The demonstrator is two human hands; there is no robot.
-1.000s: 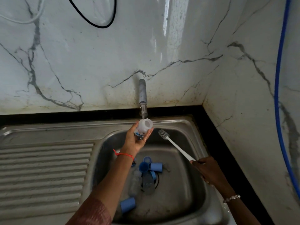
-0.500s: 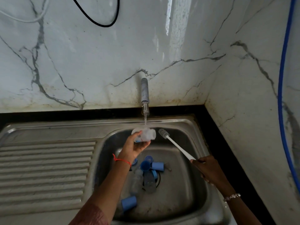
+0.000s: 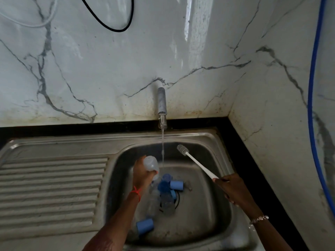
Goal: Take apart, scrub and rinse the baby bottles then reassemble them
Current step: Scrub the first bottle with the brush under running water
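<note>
My left grip (image 3: 143,175) wraps the clear bottle (image 3: 150,164) over the sink (image 3: 208,140), just at 9 o'clock of the water stream (image 3: 162,151). My right grip (image 3: 233,192) clamps the brush (image 3: 196,163) handle, bristles pointing 11 o'clock.

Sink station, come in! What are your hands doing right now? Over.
Left hand grips clear bottle beside the water stream. Right hand holds brush, apart from bottle. Blue caps lie in sink below; nothing blocking.
</note>
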